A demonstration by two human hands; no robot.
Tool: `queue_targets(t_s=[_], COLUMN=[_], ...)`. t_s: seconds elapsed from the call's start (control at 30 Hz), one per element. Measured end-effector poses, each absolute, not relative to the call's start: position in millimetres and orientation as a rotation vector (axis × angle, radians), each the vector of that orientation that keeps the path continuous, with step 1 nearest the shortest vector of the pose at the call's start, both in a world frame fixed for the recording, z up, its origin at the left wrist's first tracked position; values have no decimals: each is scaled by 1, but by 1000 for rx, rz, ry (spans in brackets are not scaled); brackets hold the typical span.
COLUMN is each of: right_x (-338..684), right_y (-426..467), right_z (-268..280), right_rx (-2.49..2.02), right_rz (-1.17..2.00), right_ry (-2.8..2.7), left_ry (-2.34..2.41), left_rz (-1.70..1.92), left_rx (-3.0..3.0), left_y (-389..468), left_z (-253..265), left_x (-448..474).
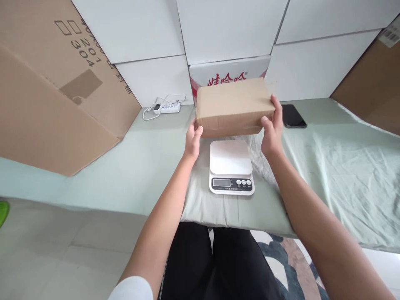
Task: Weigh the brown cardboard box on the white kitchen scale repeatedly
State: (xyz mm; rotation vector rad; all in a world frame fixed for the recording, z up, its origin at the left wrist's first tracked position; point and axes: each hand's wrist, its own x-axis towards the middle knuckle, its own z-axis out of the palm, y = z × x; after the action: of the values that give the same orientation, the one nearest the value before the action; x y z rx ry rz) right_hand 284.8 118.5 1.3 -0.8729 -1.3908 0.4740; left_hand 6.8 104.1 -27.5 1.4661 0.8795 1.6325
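Observation:
A closed brown cardboard box [233, 100] is held up between my two hands, slightly tilted, its right end a little higher. My left hand [193, 138] grips its left front corner, thumb on the front face. At the right end, my right hand [272, 127] has its thumb on the front and its fingers around the side. Just below and nearer to me, a white digital kitchen scale [230, 160] lies on the pale green cloth [162, 162]. Its platform is bare and the small display looks blank.
A white power bank [167, 108] with a cable lies at the back left, and a black phone [293, 116] at the back right. Large cardboard boxes stand left [56, 91] and right [371, 75]. Behind is a white carton with red lettering [229, 68] among white panels.

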Motion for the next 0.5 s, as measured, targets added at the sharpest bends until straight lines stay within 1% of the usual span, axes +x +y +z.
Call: queue_targets(t_s=[0.1, 0.17, 0.5], right_x=[285, 287, 286], right_y=[124, 121, 118], right_z=[-26, -33, -29], right_rx=[-942, -970, -1037], right_rz=[542, 561, 603], right_ry=[-1390, -1389, -1344], left_ry=[935, 946, 934], left_rz=[1578, 1572, 1557], left_rx=[1394, 1335, 1191], left_y=[108, 108, 107], left_z=[-46, -50, -57], left_x=[7, 7, 17])
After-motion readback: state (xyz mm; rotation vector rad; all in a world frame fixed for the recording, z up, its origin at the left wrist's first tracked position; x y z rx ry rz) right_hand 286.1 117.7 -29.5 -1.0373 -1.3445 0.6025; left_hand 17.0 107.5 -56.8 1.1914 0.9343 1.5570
